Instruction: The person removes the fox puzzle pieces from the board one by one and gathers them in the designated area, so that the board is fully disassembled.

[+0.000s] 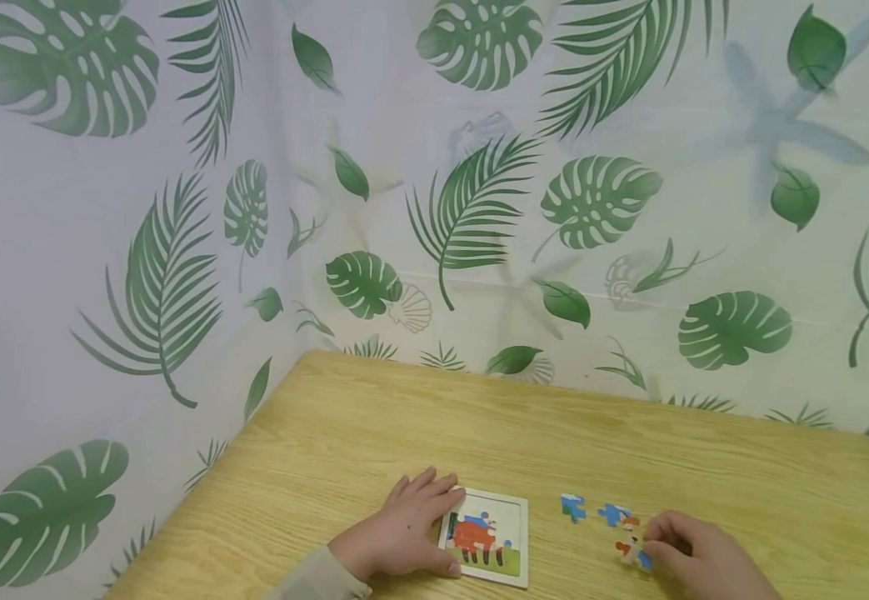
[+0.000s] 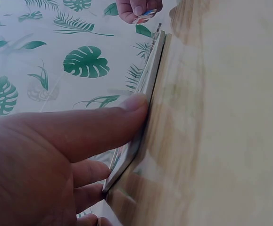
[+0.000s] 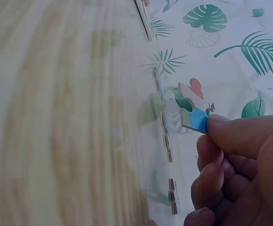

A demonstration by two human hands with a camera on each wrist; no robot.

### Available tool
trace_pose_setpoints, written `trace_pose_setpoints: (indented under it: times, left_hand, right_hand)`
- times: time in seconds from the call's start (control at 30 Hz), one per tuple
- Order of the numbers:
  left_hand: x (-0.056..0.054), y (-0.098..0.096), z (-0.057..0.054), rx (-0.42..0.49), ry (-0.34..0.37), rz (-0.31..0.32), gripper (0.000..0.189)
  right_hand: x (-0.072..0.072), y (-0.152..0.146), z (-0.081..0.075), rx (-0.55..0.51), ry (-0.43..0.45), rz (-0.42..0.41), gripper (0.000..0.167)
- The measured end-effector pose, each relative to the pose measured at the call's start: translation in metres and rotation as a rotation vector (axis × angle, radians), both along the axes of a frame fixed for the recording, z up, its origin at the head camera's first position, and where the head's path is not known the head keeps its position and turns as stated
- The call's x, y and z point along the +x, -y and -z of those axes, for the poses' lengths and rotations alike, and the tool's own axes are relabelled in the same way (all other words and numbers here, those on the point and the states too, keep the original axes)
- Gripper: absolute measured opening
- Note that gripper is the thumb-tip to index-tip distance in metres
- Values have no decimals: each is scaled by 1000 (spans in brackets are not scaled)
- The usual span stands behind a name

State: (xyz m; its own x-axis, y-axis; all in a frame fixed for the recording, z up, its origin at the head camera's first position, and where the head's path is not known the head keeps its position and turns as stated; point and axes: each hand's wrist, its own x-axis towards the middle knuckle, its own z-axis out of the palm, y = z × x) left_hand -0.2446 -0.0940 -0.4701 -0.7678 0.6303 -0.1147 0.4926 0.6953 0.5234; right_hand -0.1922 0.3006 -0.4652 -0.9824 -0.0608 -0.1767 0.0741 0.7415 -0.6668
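A small square jigsaw puzzle (image 1: 485,542) in a white frame lies on the table, part of its picture showing a red animal with dark legs on green. My left hand (image 1: 407,525) rests on the frame's left side with fingers spread, the thumb (image 2: 122,110) laid on its near edge. To the right, my right hand (image 1: 692,550) pinches a puzzle piece (image 3: 195,110) between thumb and fingertips. That piece is blue and white with a red knob and some green, held tilted above the table. Nearby lie a blue-and-green piece (image 1: 572,507) and a blue piece (image 1: 613,514).
The wood-grain table (image 1: 419,417) runs back to a pale curtain (image 1: 404,208) printed with green leaves. More of that curtain hangs along the left. Another small piece with red (image 1: 631,523) lies just behind the piece in my right hand.
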Motion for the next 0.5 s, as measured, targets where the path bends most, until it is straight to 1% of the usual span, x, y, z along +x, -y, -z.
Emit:
trace_pose_setpoints:
  times: [0.13,0.3,0.5]
  left_hand:
    - [-1,1,1,1,0,-2,94]
    - [-1,1,2,2,7,-2,93]
    - [-1,2,2,5,10,-1,94]
  right_hand:
    - [2,-5,-1,18,-1,-1,15]
    - [3,-12,2,-4,5,-14,18]
    - [4,-20,7,-33,38,20,20]
